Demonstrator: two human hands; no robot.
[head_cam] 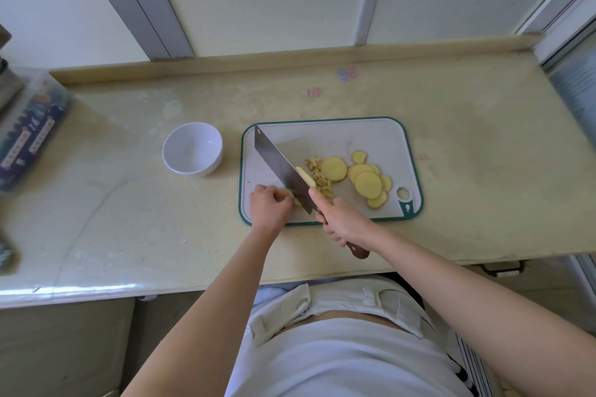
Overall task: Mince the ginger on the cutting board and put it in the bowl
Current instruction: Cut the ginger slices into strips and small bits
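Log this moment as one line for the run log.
stage: mincing | right hand: grips knife | left hand: holds ginger piece on cutting board | slices: uncut | bowl: empty

A: Any text readable?
B: None. The dark blue printed box (pixel 29 138) at the left edge of the pale yellow desk (pixel 467 145) carries two pale label strips (pixel 41 135) with rows of characters, too blurred to read.
A: Marks on the desk?
B: A pink-and-blue smudged print (pixel 347 74) and a pink mark (pixel 314 93) near the back edge, both illegible.
A: The board?
B: The grey plastic cutting board with a green rim (pixel 371 135) has a small white fish-like sign (pixel 407 208) on its green corner tab. No letters, no numbers.
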